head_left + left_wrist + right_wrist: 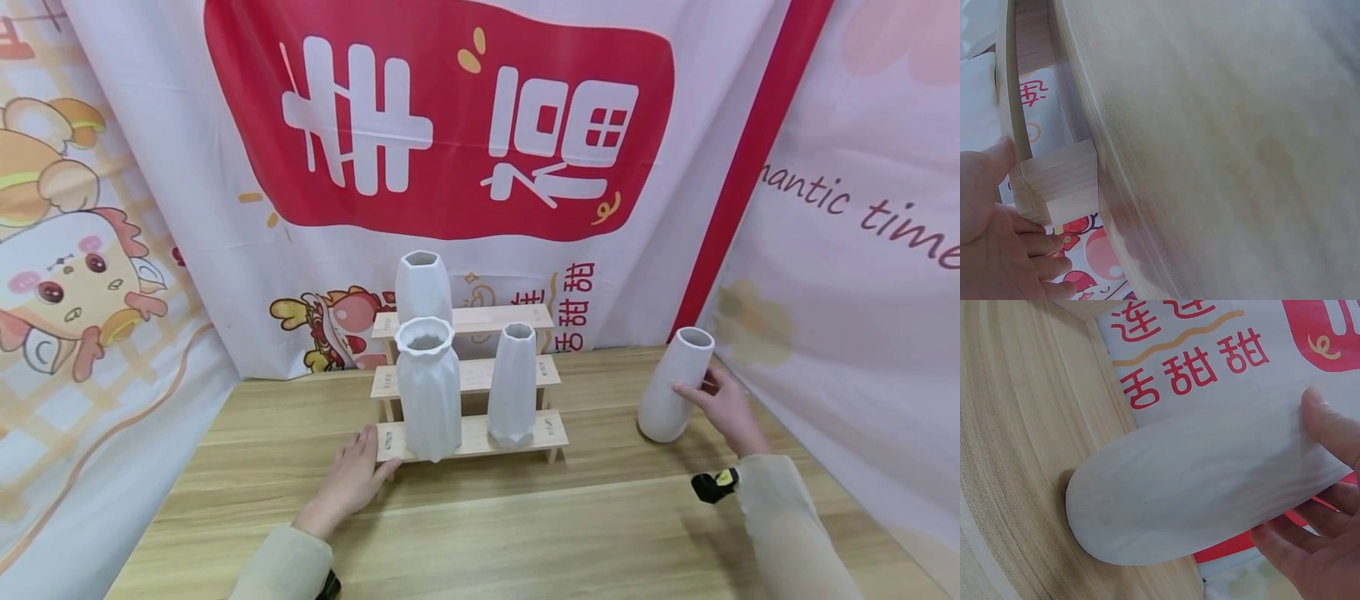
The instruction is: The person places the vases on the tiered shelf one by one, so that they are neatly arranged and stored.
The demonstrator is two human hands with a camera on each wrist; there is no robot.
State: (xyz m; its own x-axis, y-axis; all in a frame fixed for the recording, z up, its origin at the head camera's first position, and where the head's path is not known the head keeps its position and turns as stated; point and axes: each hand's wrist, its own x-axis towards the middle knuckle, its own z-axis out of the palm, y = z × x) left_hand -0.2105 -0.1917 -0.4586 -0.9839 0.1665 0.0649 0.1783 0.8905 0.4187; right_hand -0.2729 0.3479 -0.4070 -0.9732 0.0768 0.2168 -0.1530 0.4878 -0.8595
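On the right of the head view, my right hand (731, 410) grips a plain white vase (671, 392) by its upper body, thumb on the near side and fingers behind. The vase tilts a little, its base close over the tabletop; in the right wrist view the smooth vase (1191, 481) stretches across between thumb and fingers. My left hand (348, 477) rests against the left end of the wooden three-step stand (468, 433). The left wrist view has the thumb at the plank's edge and relaxed fingers (1047, 265) alongside the stand's end.
A fluted vase with a frilled rim (431, 400) and a slim faceted vase (513, 387) stand on the lowest step. Another faceted vase (422, 287) is on the top step. Printed cloth (465, 125) hangs behind the wooden table (487, 533) and along both sides.
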